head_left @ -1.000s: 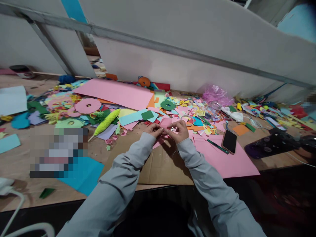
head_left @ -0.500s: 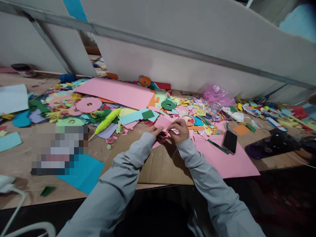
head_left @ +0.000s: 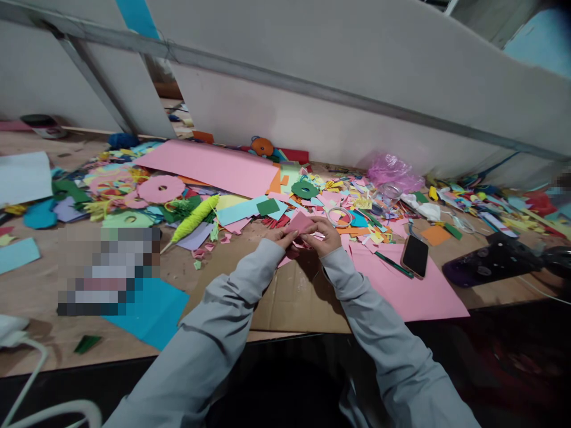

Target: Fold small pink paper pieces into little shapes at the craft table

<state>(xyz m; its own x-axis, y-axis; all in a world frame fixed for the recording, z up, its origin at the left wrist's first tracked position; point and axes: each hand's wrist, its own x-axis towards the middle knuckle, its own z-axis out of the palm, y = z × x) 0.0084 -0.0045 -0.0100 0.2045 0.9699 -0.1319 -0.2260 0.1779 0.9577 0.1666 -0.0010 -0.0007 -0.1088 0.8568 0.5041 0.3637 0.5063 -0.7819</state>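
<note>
A small pink paper piece is pinched between the left hand and right hand, its shaping apparently unfinished amid scraps on the surface.

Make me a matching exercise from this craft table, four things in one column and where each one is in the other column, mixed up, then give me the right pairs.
Things:
1. small pink paper piece
2. phone
3. yellow-green yarn cone
4. big pink sheet

Places:
A. by the wall, at the far side of the table
B. pinched between the left hand and the right hand
C. on pink paper, right of the hands
D. among scraps, left of the hands

Pairs: 1-B, 2-C, 3-D, 4-A
</note>
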